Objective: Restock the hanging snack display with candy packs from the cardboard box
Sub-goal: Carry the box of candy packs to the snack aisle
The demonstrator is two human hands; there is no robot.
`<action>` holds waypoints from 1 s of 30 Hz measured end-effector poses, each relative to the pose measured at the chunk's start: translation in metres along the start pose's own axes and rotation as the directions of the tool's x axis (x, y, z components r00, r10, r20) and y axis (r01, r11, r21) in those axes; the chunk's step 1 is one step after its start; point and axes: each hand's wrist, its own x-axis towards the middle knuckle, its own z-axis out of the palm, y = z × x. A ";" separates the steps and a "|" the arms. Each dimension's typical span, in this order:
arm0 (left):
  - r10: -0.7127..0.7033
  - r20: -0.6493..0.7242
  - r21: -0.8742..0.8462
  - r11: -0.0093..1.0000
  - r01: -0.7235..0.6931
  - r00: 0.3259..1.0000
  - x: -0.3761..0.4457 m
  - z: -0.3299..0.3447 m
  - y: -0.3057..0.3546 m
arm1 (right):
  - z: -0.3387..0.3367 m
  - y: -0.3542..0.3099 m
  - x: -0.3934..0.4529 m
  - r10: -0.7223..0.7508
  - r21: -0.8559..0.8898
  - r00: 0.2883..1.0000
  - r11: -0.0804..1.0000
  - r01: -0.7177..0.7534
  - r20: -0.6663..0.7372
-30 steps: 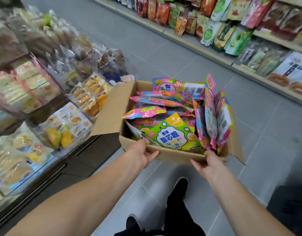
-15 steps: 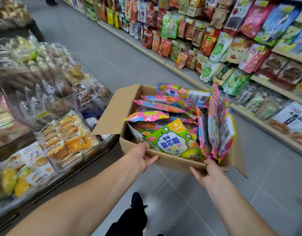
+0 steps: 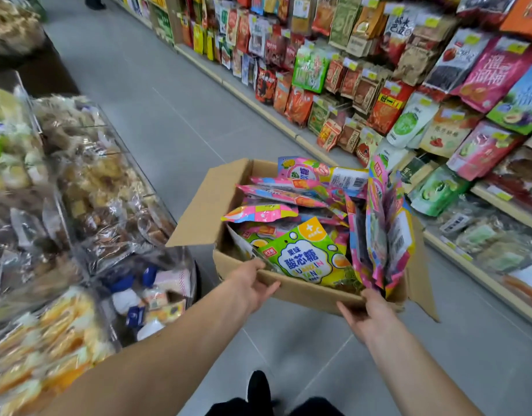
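Along the right of a grey tiled floor [image 3: 174, 121], a tall hanging snack display [image 3: 394, 73] is seen, packed with red, green, pink and brown pouches on pegs and pale wooden shelves. On the left, clear bins of wrapped pastries and cakes [image 3: 78, 187] are ranged. Between the two, above the aisle, an open brown cardboard box [image 3: 307, 291] is carried, its flaps spread outward to left and right. It is filled with bright pink, yellow and green candy packs [image 3: 304, 256]; some lie flat and a bundle stands upright against the right wall. The near left corner of the box is gripped by the left hand [image 3: 252, 285], thumb over the rim. The near right edge is held by the right hand [image 3: 364, 312], fingers curled beneath. A black shoe [image 3: 258, 388] is visible below.
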 end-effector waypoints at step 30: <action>0.034 -0.247 -0.256 0.962 -0.099 0.968 0.319 0.200 0.533 | 0.678 -0.134 0.243 0.149 -0.410 0.976 0.909 -0.073 0.157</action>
